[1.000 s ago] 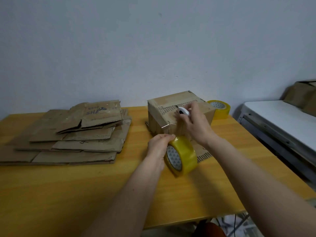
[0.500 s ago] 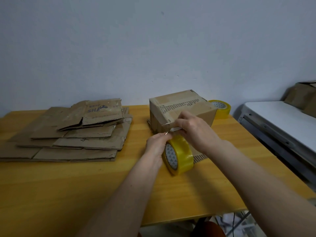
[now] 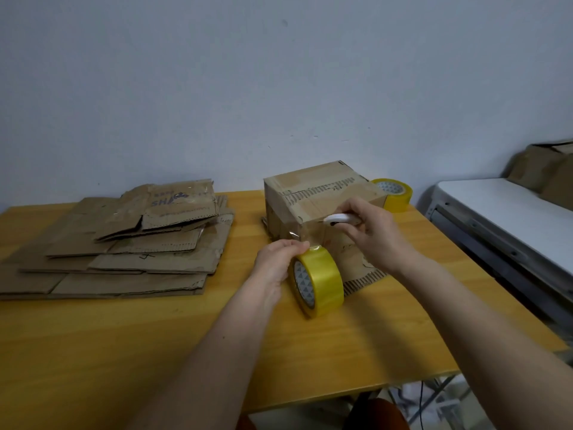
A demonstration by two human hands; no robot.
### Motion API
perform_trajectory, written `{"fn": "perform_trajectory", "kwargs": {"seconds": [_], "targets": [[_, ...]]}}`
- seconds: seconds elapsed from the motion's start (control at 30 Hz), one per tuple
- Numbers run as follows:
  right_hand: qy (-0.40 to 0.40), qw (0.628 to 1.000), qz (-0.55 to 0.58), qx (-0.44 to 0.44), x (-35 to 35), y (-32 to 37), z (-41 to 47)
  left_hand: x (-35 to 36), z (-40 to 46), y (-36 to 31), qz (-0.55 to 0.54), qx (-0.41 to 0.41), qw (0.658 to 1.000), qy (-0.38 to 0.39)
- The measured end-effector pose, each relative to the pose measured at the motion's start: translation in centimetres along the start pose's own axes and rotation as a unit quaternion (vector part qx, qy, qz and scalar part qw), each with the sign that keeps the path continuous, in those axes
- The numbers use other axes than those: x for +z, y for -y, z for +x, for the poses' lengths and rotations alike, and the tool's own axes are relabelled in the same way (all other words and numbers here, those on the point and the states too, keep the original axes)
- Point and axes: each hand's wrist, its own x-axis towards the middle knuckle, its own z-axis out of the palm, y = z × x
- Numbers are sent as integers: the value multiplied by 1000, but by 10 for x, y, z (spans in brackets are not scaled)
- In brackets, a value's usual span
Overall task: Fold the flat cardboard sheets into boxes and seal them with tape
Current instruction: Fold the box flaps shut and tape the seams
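At frame centre on the counter (image 3: pixel 93 352), the left hand (image 3: pixel 274 262) grips a yellow tape roll (image 3: pixel 321 280) while the right hand (image 3: pixel 372 235) holds a white cutter (image 3: pixel 339 218) against the folded cardboard box (image 3: pixel 313 193).

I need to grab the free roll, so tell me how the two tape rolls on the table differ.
The near roll stands on edge, gripped by the left hand, with a clear strip drawn up to the box. The far roll lies flat behind the box, partly hidden and untouched. Both are yellow with patterned cores.
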Motion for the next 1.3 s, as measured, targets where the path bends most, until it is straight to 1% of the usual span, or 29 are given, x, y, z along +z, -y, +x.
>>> {"fn": "perform_trajectory", "kwargs": {"seconds": [0.07,0.13,0.23,0.3,0.37,0.47,0.53,0.6,0.63,0.67,0.73,0.77,0.83,0.87,0.93,1.0,1.03,1.07,1.1,1.13,1.17,1.23,1.3], "targets": [[17,999,29,-32,8,8,0,-2,0,0,10,-1,1000,9],[40,998,34,-41,18,13,5,-5,1,1,21,0,1000,17],[86,995,41,-2,27,14,13,-11,1,2,36,-1,999,22],[77,994,71,26,29,12,18,-14,0,5,46,-3,999,23],[70,993,88,36,28,12,22,-17,-1,8,38,4,999,29],[81,989,109,50,27,14,23,-19,-2,9,20,19,999,44],[52,989,122,63,26,15,20,-21,-2,9,10,28,998,51],[-16,989,119,84,23,14,11,-25,-4,10,12,40,998,55],[-35,987,117,103,21,11,4,-27,-5,10,15,47,997,56],[-27,985,114,128,20,7,-3,-29,-6,10,18,55,997,56],[44,972,113,203,21,-8,-25,-34,-10,9,32,72,995,56],[76,958,122,247,23,-17,-39,-35,-12,8,41,80,994,57],[98,931,141,323,29,-36,-65,-37,-16,7,57,92,992,59],[103,922,132,350,32,-44,-76,-37,-19,7,65,95,991,60],[127,912,77,381,36,-54,-89,-37,-24,7,83,102,989,63],[137,916,-8,378,38,-56,-91,-38,-28,8,95,110,987,68],[123,924,-41,359,38,-52,-89,-39,-30,9,100,114,986,70],[98,938,-45,328,38,-44,-86,-39,-31,10,104,118,985,72],[67,956,-14,284,37,-34,-81,-40,-32,10,108,123,984,74],[43,971,39,234,36,-21,-76,-40,-33,11,111,126,983,76],[36,975,97,196,37,-8,-71,-41,-35,12,113,128,982,77],[65,965,181,178,41,15,-64,-41,-37,12,122,133,980,82],[82,939,264,205,45,29,-60,-42,-40,14,132,143,977,86]]}}
